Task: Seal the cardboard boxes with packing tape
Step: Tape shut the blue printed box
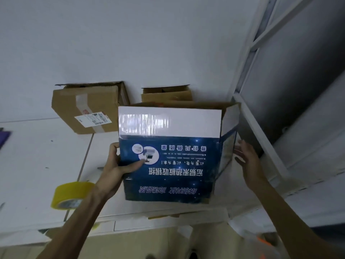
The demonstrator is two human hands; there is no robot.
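L hand (113, 171) grips blue box (171, 156); R hand (246, 156) open beside it.

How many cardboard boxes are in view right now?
3: blue printed box in the left hand, labelled brown box back left, open brown box partly hidden behind it.

white table (37, 165) bears tape roll (71, 195), brown boxes (89, 107), blue box (168, 159)

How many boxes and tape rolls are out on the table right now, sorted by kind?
Plain brown boxes: 2, one with a label and one behind
Blue printed box: 1, held by the left hand
Yellow tape roll: 1
Total: 4
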